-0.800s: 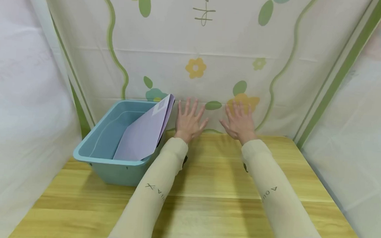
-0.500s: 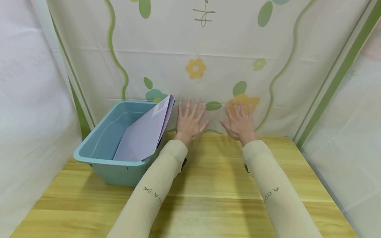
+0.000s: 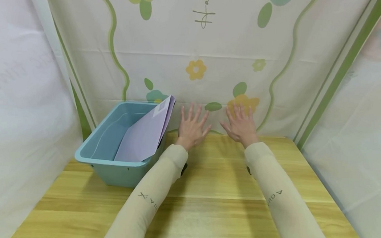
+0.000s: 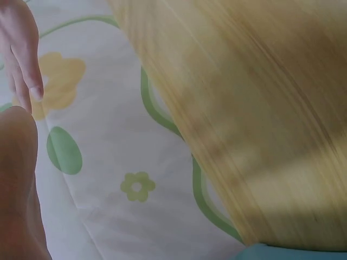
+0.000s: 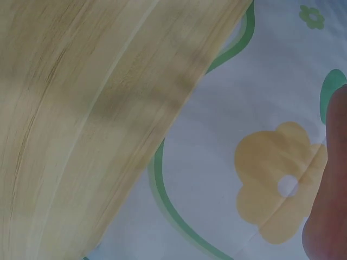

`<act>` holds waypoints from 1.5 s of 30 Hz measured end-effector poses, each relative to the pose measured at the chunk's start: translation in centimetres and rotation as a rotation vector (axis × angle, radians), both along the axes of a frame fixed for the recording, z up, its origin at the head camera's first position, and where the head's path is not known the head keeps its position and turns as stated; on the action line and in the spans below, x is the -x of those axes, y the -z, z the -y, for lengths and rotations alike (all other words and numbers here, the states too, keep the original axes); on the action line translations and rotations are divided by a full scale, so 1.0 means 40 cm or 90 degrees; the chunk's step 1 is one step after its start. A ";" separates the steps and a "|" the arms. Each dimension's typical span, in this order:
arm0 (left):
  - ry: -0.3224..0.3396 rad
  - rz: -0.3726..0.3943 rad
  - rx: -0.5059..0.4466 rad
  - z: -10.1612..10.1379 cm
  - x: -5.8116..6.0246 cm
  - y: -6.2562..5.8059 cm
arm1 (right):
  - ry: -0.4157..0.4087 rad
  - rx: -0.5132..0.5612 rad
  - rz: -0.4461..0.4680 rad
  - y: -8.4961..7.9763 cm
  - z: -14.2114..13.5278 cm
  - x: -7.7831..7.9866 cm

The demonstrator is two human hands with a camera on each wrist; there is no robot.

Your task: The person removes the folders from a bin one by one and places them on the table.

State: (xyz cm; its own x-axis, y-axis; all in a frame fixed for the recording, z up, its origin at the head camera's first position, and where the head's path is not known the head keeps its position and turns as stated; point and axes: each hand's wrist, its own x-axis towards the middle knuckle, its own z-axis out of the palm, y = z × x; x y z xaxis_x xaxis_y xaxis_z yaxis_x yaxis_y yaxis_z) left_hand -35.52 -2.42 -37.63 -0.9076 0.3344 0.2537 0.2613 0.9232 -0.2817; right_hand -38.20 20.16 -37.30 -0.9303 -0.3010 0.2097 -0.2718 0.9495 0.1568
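Observation:
Both hands reach out over the far edge of the wooden table (image 3: 213,178), fingers straight and spread, holding nothing. My left hand (image 3: 191,130) is just right of a blue plastic basin (image 3: 119,163), palm down. A light purple folder (image 3: 143,134) with a white label leans inside that basin, its top corner above the rim. Farther right, my right hand (image 3: 240,125) stands before a printed orange flower on the cloth. Part of the left hand (image 4: 19,179) fills the left side of the left wrist view, and a bit of the right hand (image 5: 328,195) borders the right wrist view.
A white cloth with printed flowers (image 3: 231,37) hangs behind the table. Pale cloth walls close in the left side (image 3: 21,105) and the right side (image 3: 367,126). The basin takes up the table's back left.
My left hand has drawn back slightly toward me and a little to the right. The right hand has shifted very slightly; basin and folder stay as they were.

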 end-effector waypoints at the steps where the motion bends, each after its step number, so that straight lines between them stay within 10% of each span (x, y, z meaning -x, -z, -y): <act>1: 0.001 -0.001 0.001 -0.001 -0.002 0.002 | -0.001 0.001 0.000 0.002 -0.001 -0.001; 45: 0.042 0.013 0.012 -0.011 -0.098 0.002 | -0.056 0.009 -0.001 0.023 -0.039 -0.012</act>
